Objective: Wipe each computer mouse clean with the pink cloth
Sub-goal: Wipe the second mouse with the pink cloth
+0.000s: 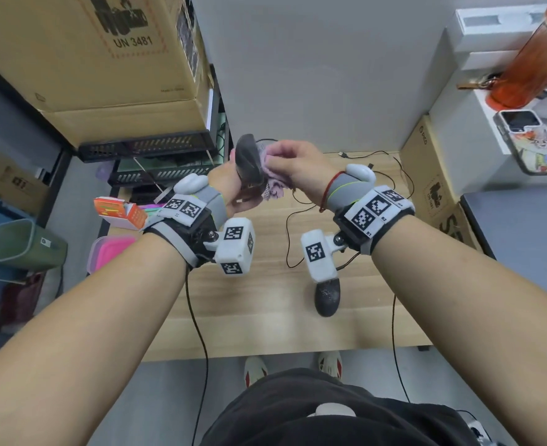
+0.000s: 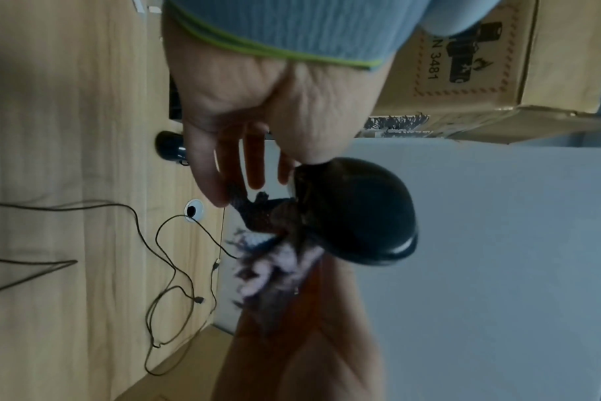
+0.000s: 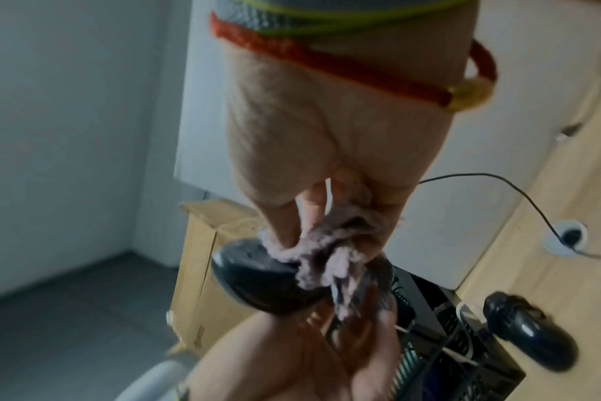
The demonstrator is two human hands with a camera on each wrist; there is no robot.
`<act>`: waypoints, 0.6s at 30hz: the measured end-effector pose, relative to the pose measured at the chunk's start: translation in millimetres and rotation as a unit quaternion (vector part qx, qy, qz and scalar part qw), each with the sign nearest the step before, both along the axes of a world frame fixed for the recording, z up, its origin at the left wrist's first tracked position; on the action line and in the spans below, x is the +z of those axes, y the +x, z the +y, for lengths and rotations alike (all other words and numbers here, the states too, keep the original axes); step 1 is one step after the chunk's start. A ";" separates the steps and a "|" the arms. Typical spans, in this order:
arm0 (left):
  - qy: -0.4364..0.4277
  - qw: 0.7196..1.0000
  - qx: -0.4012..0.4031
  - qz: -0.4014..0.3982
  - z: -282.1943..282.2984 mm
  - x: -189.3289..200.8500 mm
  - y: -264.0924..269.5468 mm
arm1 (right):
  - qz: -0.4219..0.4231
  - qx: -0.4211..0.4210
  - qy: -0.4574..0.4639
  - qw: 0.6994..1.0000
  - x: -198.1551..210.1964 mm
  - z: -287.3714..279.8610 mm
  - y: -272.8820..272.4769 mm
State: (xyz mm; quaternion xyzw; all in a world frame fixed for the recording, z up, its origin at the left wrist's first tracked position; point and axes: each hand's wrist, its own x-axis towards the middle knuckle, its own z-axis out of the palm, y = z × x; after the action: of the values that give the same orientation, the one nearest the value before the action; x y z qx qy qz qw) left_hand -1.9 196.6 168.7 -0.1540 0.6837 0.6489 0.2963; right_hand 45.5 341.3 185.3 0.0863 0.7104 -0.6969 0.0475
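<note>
At the far left, beside the counter (image 1: 265,317), stands a green bin (image 1: 21,244), and a pink lidded box (image 1: 111,252) with an orange carton (image 1: 121,212) sits at the counter's left edge, under the stacked cardboard boxes (image 1: 88,53) and the black trays (image 1: 150,146). Moving right, the left hand (image 1: 230,188) is raised above the counter and its fingers are curled around a dark computer mouse (image 1: 248,165), which it holds up on edge in the air. The pink cloth (image 1: 273,181) is pressed against the right side of this mouse, with its loose frayed end hanging down between the two hands. The right hand (image 1: 301,170) pinches the bunched cloth with thumb and fingers closed on it; in the right wrist view the thumb (image 3: 282,217) pushes the cloth onto the mouse surface. Lower and more to the right, a second dark mouse (image 1: 327,297) lies on the counter, well apart from the hands, with thin black cables (image 1: 298,220) looping near it. At the far right stand an orange bottle (image 1: 536,53) and a phone (image 1: 533,140).
</note>
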 end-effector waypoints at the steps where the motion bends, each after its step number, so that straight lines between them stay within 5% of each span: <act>1: 0.012 1.000 -0.014 0.004 0.3 2.0 -1.4 | 0.007 0.004 0.044 0.999 -0.5 0.6 -0.4; 9: 0.049 0.998 0.026 0.036 1.6 19.0 -1.8 | 0.025 -0.013 0.170 0.985 1.0 -2.1 6.5; 12: 0.114 0.991 -0.056 -0.033 8.4 28.7 7.8 | 0.030 -0.043 0.211 0.976 0.8 -4.2 5.1; 15: 0.116 0.989 -0.081 -0.048 10.6 30.9 14.3 | 0.035 -0.051 0.210 0.976 3.4 -2.6 7.5; 18: 0.069 0.997 -0.007 0.015 8.6 28.4 11.4 | 0.037 -0.038 0.162 0.985 8.5 -0.4 12.3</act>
State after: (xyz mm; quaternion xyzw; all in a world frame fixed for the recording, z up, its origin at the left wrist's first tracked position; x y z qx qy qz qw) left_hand 9.5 205.2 197.0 -0.1189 0.6424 0.6948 0.3007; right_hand 57.8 340.9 193.8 0.0937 0.8112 -0.5769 -0.0202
